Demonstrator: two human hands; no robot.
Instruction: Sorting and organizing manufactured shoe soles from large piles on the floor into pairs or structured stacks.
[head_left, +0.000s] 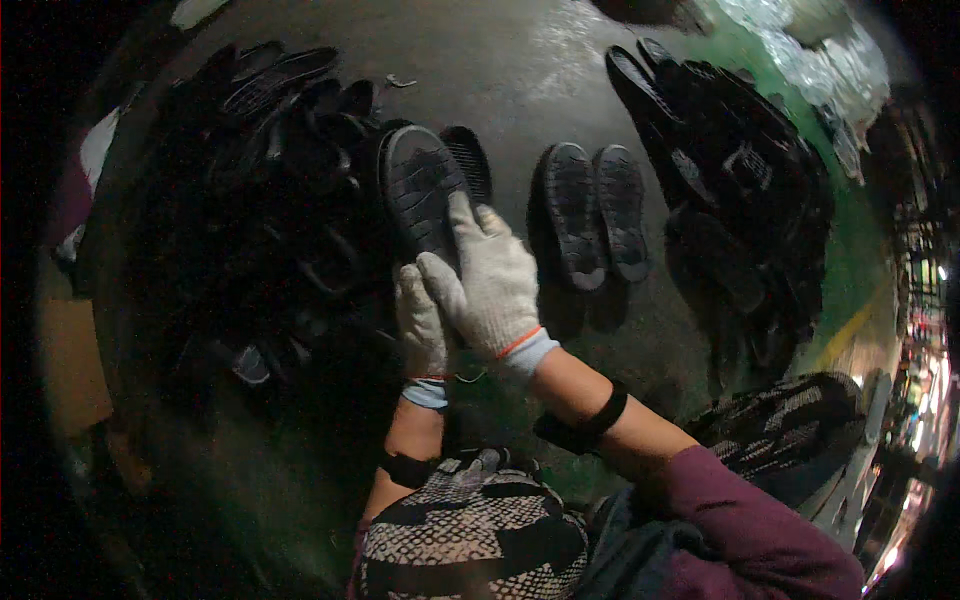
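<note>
Both my hands wear white knit gloves with orange-edged cuffs. My left hand (422,325) is at the near left end of a black shoe sole (420,180), its fingers close together and partly hidden. Across the sole's right side lies my right hand (495,280), fingers on the grooved surface and thumb toward my left hand. The sole tilts up with its tread toward me. A second black sole (468,165) with a ribbed surface shows just behind it. To the right, a pair of black soles (572,215) lies side by side on the floor, tread up.
A dark heap of black soles (290,150) fills the left. Another black pile (750,180) stands at the right, with clear plastic wrapping (830,60) beyond it. A cardboard piece (75,365) is at the far left. My patterned knees (470,530) are close below my hands.
</note>
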